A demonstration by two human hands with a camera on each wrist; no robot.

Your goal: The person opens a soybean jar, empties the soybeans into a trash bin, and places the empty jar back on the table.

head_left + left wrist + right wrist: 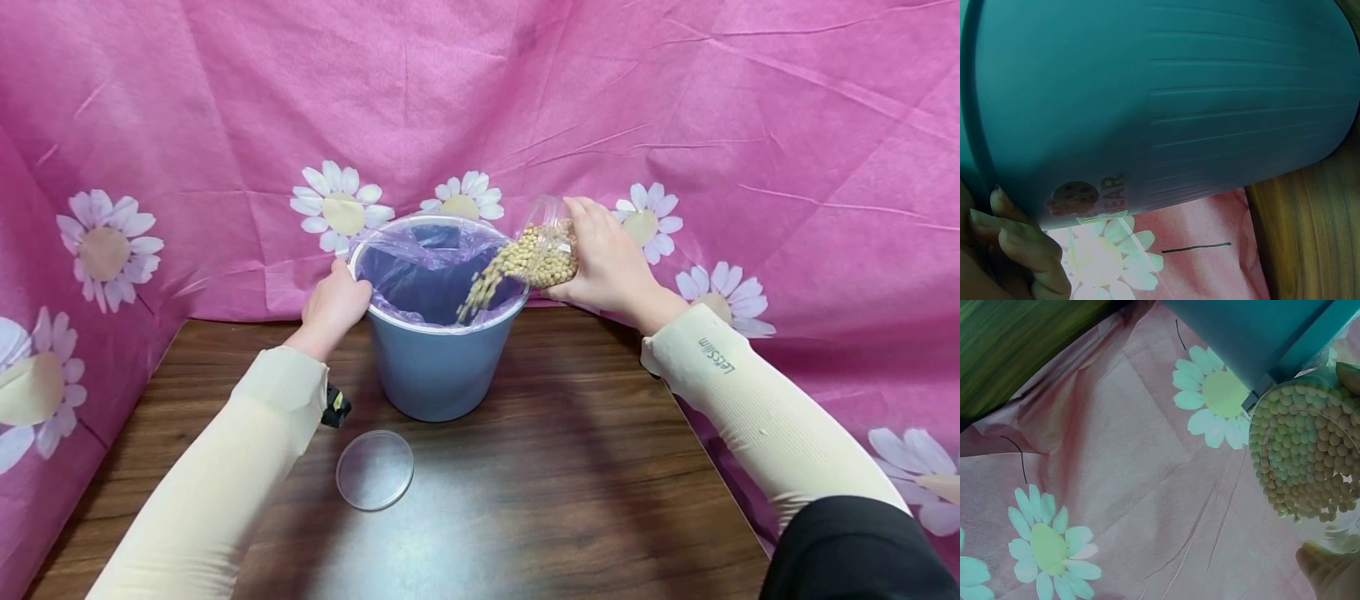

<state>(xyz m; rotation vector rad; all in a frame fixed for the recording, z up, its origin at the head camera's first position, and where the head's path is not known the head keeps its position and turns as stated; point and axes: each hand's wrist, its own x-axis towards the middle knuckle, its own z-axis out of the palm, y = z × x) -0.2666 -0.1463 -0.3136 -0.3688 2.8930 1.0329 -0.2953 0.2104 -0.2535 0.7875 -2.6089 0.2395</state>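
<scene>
A blue-grey bin (438, 375) stands upright on the table, lined with a purple plastic bag (405, 242) folded over its pale rim. My left hand (337, 300) grips that rim on the left side; in the left wrist view its curled fingers (1029, 250) lie against the bin wall (1085, 94). Over the right side of the rim, my right hand (611, 262) holds a clear plastic jar (551, 250) tipped to the left. Pale yellow soybeans (487, 283) stream from its mouth into the bin. Many beans (1304, 444) are still inside the jar in the right wrist view.
A clear round lid (375, 471) lies flat on the brown wooden table (570, 483), in front of the bin. Pink cloth (465, 92) with white daisies hangs behind and along both sides of the table.
</scene>
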